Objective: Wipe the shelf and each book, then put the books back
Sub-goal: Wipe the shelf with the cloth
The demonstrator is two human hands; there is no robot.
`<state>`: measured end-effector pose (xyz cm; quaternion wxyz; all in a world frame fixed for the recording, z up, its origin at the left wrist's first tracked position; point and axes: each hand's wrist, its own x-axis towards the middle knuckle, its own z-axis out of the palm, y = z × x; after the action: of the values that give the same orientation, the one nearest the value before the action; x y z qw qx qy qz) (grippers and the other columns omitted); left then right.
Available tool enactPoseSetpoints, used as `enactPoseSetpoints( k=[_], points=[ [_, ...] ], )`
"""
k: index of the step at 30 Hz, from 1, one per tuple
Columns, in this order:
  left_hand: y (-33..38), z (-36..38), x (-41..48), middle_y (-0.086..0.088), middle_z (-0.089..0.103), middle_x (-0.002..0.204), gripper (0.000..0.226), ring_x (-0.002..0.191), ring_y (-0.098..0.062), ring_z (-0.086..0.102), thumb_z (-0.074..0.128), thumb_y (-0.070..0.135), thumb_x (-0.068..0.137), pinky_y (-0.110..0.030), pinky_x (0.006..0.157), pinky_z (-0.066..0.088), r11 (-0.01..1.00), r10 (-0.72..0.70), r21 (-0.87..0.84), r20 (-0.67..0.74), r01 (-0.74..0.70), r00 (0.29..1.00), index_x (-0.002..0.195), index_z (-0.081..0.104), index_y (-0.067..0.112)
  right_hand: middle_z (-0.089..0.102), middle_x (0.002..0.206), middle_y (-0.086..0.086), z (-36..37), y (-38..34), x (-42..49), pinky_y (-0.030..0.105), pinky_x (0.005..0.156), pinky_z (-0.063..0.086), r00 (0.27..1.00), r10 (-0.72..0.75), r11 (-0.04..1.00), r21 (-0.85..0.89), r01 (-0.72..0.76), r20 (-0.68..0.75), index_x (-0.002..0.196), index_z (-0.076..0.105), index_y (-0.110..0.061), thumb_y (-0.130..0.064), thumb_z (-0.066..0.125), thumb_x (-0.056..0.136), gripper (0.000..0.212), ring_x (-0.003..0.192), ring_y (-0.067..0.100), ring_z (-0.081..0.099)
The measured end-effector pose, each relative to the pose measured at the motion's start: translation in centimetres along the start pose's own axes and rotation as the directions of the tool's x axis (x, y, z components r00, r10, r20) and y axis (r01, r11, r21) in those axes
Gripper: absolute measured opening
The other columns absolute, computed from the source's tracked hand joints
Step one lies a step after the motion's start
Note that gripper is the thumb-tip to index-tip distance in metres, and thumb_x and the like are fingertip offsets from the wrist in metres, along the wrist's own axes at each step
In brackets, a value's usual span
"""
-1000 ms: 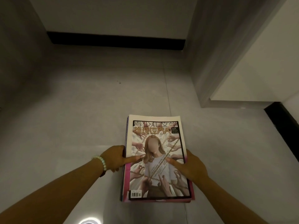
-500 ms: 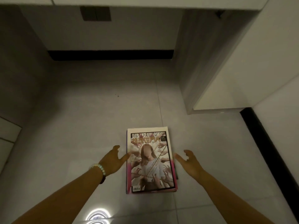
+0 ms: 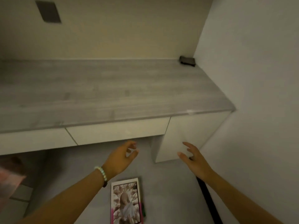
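A stack of magazines (image 3: 126, 202) lies on the grey floor near the bottom middle, its top cover showing a figure ringed by hands. The grey wood-grain shelf (image 3: 103, 92) spans the upper half of the view, bare on top. My left hand (image 3: 120, 157), with a bead bracelet at the wrist, hovers above the stack with fingers apart and holds nothing. My right hand (image 3: 193, 156) is raised in front of the white cabinet side, fingers spread, also holding nothing. No cloth is in view.
A small dark object (image 3: 187, 60) sits in the shelf's back right corner. White drawer fronts (image 3: 113, 133) run under the shelf edge. A white wall (image 3: 258, 78) closes the right side. A pinkish blurred thing (image 3: 9, 177) shows at the left edge. A dark plate (image 3: 48, 12) is on the back wall.
Both hands let go of the magazine stack and rose away from it. The view tilted up from the floor, so the shelf top now fills the frame.
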<state>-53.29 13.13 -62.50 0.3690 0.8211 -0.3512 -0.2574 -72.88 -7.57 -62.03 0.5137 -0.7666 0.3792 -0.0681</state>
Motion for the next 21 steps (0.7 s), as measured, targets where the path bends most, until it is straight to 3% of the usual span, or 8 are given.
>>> enactPoseSetpoints(
  k=[4,10,16,21],
  points=[
    [9.0,-4.7,3.8,0.006,0.056,0.116,0.037,0.101,-0.015,0.056,0.055,0.037,0.092,-0.023,0.084,0.045,0.999,0.049,-0.007,-0.059,-0.049,0.997,0.126,0.049,0.024,0.035,0.146,-0.005,-7.8,-7.6,1.3,0.022,0.104,0.029,0.994,-0.091,0.996,-0.023,0.089,-0.061,0.141,0.038,-0.024,-0.035,0.062,0.089,0.058,0.133,0.011,0.034],
    [16.3,-9.0,11.6,0.002,0.051,0.125,0.046,0.107,-0.017,0.051,0.052,0.039,0.093,-0.024,0.086,0.040,0.996,0.087,0.022,-0.075,-0.085,0.993,0.133,0.043,0.019,0.037,0.145,-0.004,-14.3,-14.9,6.9,0.024,0.101,0.033,0.973,-0.156,0.987,-0.001,0.159,-0.168,0.137,0.043,-0.027,-0.035,0.063,0.088,0.054,0.130,0.012,0.038],
    [20.1,-9.3,20.4,-0.007,0.047,0.137,0.052,0.121,-0.026,0.050,0.051,0.039,0.094,-0.027,0.091,0.040,0.999,0.035,-0.015,-0.024,-0.035,0.999,0.138,0.039,0.015,0.036,0.147,-0.001,-18.7,-17.9,13.8,0.025,0.098,0.034,0.965,-0.145,0.988,0.018,0.152,-0.216,0.137,0.042,-0.026,-0.036,0.063,0.089,0.053,0.133,0.016,0.037],
    [22.5,-7.8,29.4,-0.008,0.047,0.137,0.053,0.118,-0.024,0.052,0.050,0.042,0.094,-0.030,0.096,0.041,1.000,0.019,0.025,0.002,-0.019,1.000,0.138,0.038,0.014,0.038,0.147,0.002,-23.0,-17.7,22.6,0.029,0.098,0.036,0.970,-0.070,0.996,0.034,0.080,-0.232,0.138,0.042,-0.024,-0.041,0.061,0.089,0.056,0.132,0.020,0.040]
  ],
)
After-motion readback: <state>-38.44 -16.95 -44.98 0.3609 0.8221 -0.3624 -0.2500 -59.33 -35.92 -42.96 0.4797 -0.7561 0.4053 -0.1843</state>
